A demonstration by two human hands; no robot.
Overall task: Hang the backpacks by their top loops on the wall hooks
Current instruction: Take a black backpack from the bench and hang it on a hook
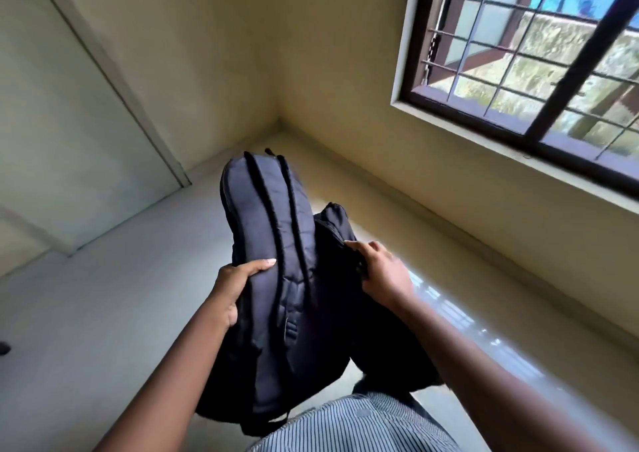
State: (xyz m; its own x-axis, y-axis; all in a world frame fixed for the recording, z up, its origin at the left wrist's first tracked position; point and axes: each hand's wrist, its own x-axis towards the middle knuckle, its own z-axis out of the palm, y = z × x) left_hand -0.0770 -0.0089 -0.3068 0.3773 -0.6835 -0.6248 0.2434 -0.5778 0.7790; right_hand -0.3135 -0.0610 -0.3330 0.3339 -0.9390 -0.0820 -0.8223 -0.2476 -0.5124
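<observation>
Observed from the head view: the person holds a dark navy backpack (273, 278) in front of the torso, clear of the floor (103, 313), with both bare hands.

Left hand (235, 285): clamped on the left edge of the pack. The thumb lies flat across the near face, its tip pointing right toward the ridged seams. The remaining fingers wrap behind the fabric and are hidden, so their spread cannot be told.

Right hand (382, 272): closed on the right-hand portion of the pack, knuckles up, fingers (359, 247) curled together and pinching a bunched fold of dark material. Whether that fold is a strap, a loop or a second bag cannot be told; the region is dark and slightly blurred.

Position of the pack: it runs away from the thumb of the left hand, one rounded end furthest from the fingers and pointing toward the room corner, the other end nearest the person's striped shirt (352, 424). Two raised ribs run lengthwise between the two hands. A small buckle-like fitting (290, 329) sits just below the left thumb, on the near face. A thin strap hangs from the end nearest the shirt.

Surroundings: a barred window (539, 54) stands beyond and above the right-hand fingers; a pale door panel (62, 123) stands beyond the left-hand fingers. Yellowish walls meet at the corner beyond the pack.
</observation>
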